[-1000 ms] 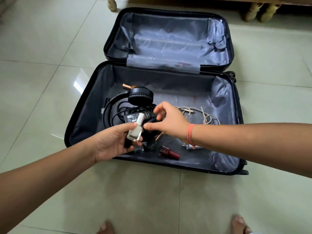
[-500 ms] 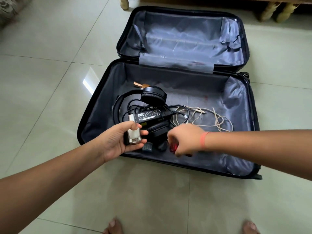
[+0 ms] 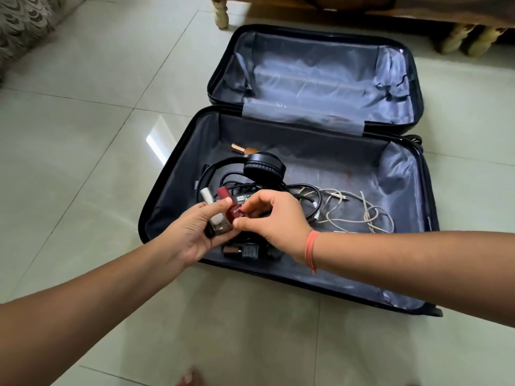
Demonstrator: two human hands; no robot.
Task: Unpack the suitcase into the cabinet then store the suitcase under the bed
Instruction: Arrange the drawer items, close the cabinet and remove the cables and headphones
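A black suitcase (image 3: pixel 395 174) lies open on the tiled floor, grey lining showing. In its near half lie black headphones (image 3: pixel 264 168), a black power adapter with cable (image 3: pixel 303 196), a pale tangled cord (image 3: pixel 359 210), a gold-capped bottle (image 3: pixel 245 149) and small dark items (image 3: pixel 242 250). My left hand (image 3: pixel 192 232) holds a white-capped bottle (image 3: pixel 211 207) over the suitcase's near left corner. My right hand (image 3: pixel 276 221) pinches a dark red bottle (image 3: pixel 231 207) and sets it against the left hand's fingers.
Wooden bed legs (image 3: pixel 221 12) and the bed frame stand just beyond the suitcase's lid. A patterned cushion or sofa edge (image 3: pixel 25 26) is at the top left. My bare toes (image 3: pixel 189 377) show at the bottom edge.
My right hand picked the dark red bottle off the suitcase floor and brought it up to the left hand, which still holds the white-capped bottle. The view has shifted left.
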